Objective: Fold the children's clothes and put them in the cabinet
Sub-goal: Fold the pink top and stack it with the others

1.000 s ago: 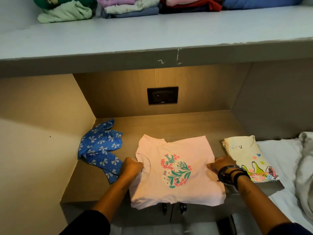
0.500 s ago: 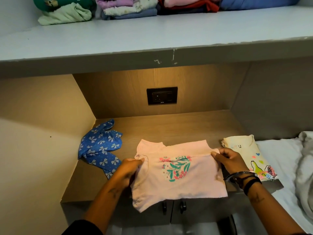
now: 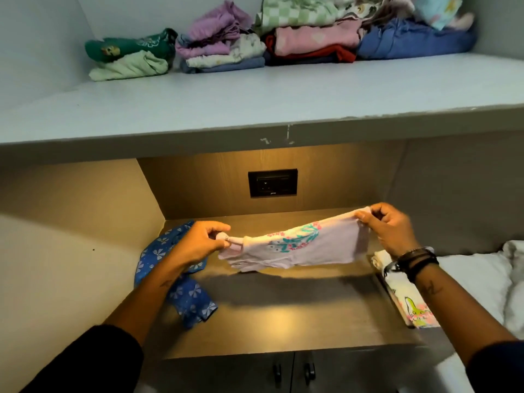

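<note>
Head view: pink shirt [image 3: 317, 245] held in the air over the wooden counter [image 3: 283, 313], pinched at both ends.
Left hand [image 3: 195, 245] at 9 o'clock, right hand [image 3: 391, 228] at 3, fingers clenched on fabric. Blue bow-print garment [image 3: 187, 296] lies at 8 o'clock; folded stacks [image 3: 312, 41] on the shelf at 12.

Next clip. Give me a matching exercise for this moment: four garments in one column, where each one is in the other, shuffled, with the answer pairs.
Garments
1. pink floral shirt
2. blue bow-print garment
3. cream cartoon-print shirt
4. dark green garment

Places
A. at the left end of the upper shelf, on top of a pale green piece
B. lying folded at the right edge of the wooden counter
C. held in the air between the left hand and the right hand
D. lying unfolded on the counter's left side

Pairs: 1-C, 2-D, 3-B, 4-A
</note>
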